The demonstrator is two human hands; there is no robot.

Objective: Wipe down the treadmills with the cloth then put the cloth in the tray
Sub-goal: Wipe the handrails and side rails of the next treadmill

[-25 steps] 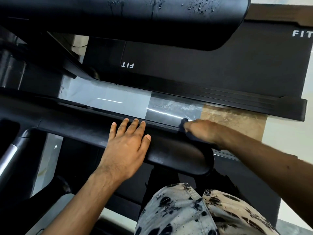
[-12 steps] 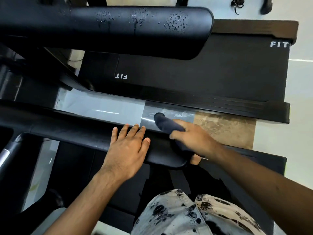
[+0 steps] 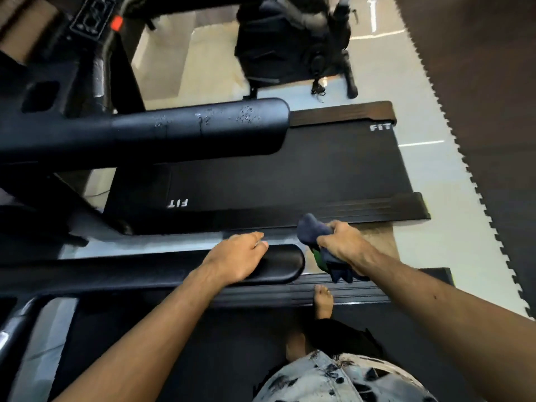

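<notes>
Two treadmills sit side by side under me. The far treadmill (image 3: pixel 275 175) has a wide black belt with the white word FIT on it in two spots. The near treadmill (image 3: pixel 174 343) is the one I stand on, and its belt is black too. A big dark floor mat (image 3: pixel 478 111) with a bumpy puzzle edge fills the right side, lying on the pale floor (image 3: pixel 435 184). A black exercise bike (image 3: pixel 290 39) stands past the far treadmill, at the top of my view.

Each treadmill has a long, fat black rail. The far handrail (image 3: pixel 174 132) has little drops of water on its top. The near handrail (image 3: pixel 278 264) looks smooth and shiny, and it ends in a round tip.

My left hand (image 3: pixel 236 256) lies palm down on the near handrail, close to its round tip. The fingers are loose and bend a little over the far edge. It holds nothing.

My right hand (image 3: pixel 342 245) is closed tight around the cloth (image 3: pixel 310 227). The cloth is dark blue with a bit of green showing under my hand. One end bunches up past my fingers and the other end hangs down below my wrist. It is up in the air, just past the tip of the near handrail, over the gap between the two treadmills. It does not touch the rail.

My bare foot (image 3: pixel 323 300) rests on the ridged side strip of the near treadmill, right under the cloth.
</notes>
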